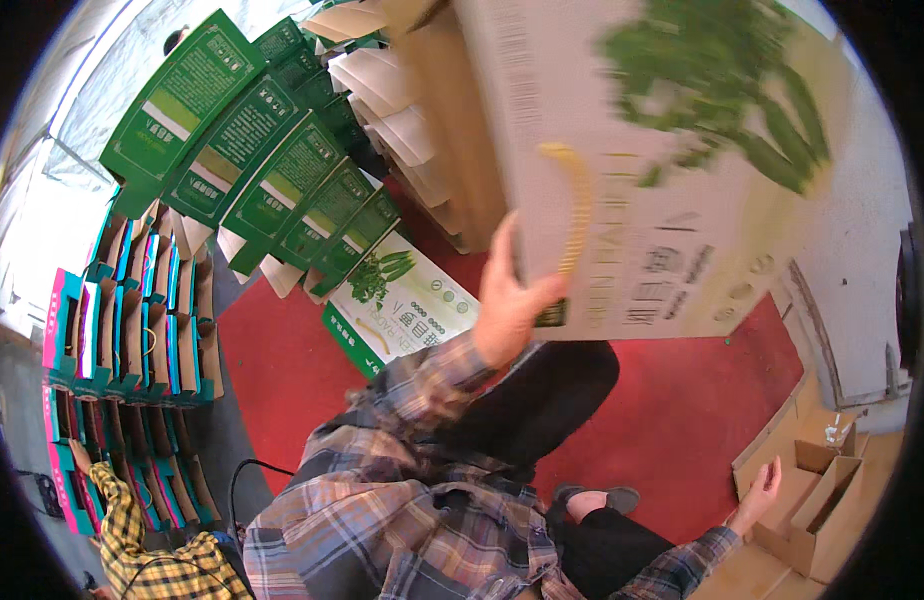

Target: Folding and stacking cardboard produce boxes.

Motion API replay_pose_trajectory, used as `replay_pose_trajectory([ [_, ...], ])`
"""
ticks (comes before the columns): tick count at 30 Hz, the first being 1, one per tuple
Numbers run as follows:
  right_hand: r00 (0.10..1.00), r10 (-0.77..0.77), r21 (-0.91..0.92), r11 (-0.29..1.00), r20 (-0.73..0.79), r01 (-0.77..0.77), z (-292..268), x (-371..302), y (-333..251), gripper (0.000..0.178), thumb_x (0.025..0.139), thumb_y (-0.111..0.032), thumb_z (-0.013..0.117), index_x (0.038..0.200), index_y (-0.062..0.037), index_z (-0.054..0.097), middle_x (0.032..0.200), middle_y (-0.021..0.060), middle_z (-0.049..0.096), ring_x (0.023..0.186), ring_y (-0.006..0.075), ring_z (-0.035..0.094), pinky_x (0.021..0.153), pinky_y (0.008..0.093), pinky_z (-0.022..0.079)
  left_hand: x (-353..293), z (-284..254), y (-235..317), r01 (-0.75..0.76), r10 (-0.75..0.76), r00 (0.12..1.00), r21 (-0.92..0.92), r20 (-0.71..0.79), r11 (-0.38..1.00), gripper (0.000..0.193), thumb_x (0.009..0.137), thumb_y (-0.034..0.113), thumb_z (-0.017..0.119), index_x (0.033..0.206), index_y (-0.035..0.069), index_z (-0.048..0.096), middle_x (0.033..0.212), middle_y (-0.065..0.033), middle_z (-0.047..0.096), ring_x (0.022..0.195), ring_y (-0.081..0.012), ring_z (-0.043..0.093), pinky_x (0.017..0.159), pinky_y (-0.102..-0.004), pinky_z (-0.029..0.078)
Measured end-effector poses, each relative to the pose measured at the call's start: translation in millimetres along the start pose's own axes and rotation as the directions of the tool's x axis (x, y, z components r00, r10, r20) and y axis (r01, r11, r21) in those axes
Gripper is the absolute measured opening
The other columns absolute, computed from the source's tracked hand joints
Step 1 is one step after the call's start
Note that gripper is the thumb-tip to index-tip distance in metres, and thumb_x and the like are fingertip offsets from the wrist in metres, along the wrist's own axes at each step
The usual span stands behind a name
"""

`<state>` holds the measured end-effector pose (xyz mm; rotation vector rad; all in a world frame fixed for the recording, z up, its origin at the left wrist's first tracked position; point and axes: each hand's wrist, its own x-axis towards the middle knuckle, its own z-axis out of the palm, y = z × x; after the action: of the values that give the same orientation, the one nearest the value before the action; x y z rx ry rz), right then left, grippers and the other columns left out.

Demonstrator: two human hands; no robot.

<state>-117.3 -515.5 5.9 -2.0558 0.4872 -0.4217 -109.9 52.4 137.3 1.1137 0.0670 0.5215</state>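
White carton (632, 220) gripped by left hand (509, 303), right hand (758, 497) loosely open, red flooring (672, 430), pale wall (850, 280), stacked green cartons (247, 135)

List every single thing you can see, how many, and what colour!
Floor covering: 1, red, centre
Large carton: 1, mostly white, upper right
Green cartons: several, green, upper left
Pale flaps: several, whitish, top centre
Lying carton: 1, white and green, centre
Open boxes: many, teal, pink and brown, left
Cable: 1, black, lower left
Other person: 1, yellow checks, lower left
Brown cardboard: several pieces, brown, lower right
Shirt: 1, plaid, lower centre
Trousers: 1 pair, black, lower centre
Shoe: 1 showing, grey, lower centre
Left grip: 1, bare, holding the large carton's edge
Right grip: 1, bare, by the brown cardboard
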Motion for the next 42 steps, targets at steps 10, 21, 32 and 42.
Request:
replay_pose_trajectory([
  [10, 0.988, 0.031, -0.121, 0.993, 0.149, -0.013, 25.2, -5.8, -17.7, 0.037, 0.094, -0.013, 0.054, 0.129, -0.0009, 0.052, 0.125, 0.0131, 0.056, 0.114, 0.0205, 0.054, 0.097, 0.0314, 0.041, -109.4, -154.0, 34.2, 0.016, -0.058, 0.903, -0.101, -0.425, 0.995, 0.058, 0.092, 0.029, 0.059, 0.137, 0.006, 0.034, 0.131, -0.0086, 0.049, 0.117, -0.0228, 0.05, 0.098, -0.0394, 0.042],
  [21, 0.964, 0.027, -0.132, 0.991, 0.266, 0.009, 25.4, -9.8, 6.0, 0.041, 0.091, -0.015, 0.057, 0.131, -0.0044, 0.05, 0.123, 0.0115, 0.058, 0.107, 0.0176, 0.056, 0.08, 0.0277, 0.047, -147.4, -290.5, -57.1, 0.221, -0.476, 0.626, -0.445, -0.618, 0.868, 0.056, 0.093, 0.044, 0.053, 0.132, 0.006, 0.044, 0.129, -0.01, 0.054, 0.115, -0.0272, 0.054, 0.098, -0.0431, 0.044],
  [32, 0.947, 0.229, -0.163, 0.967, 0.225, -0.195, -5.6, -31.8, -7.0, 0.043, 0.092, -0.024, 0.058, 0.131, -0.0078, 0.05, 0.117, 0.0064, 0.061, 0.092, 0.0109, 0.059, 0.065, 0.0222, 0.043, -135.1, -327.7, -77.7, 0.286, -0.443, 0.578, -0.338, -0.685, 0.896, 0.064, 0.089, 0.054, 0.054, 0.132, 0.008, 0.045, 0.127, -0.0098, 0.055, 0.114, -0.0276, 0.054, 0.098, -0.043, 0.043],
  [42, 0.951, 0.195, -0.05, 0.981, 0.239, -0.189, -19.6, -36.1, -17.6, 0.044, 0.092, -0.021, 0.058, 0.132, -0.0062, 0.049, 0.116, 0.0076, 0.061, 0.093, 0.0118, 0.06, 0.072, 0.0223, 0.045, -136.4, -358.5, -81.4, 0.475, -0.361, 0.594, -0.049, -0.719, 0.879, 0.07, 0.087, 0.056, 0.056, 0.134, 0.005, 0.044, 0.117, -0.0104, 0.061, 0.103, -0.0287, 0.06, 0.092, -0.0393, 0.046],
])
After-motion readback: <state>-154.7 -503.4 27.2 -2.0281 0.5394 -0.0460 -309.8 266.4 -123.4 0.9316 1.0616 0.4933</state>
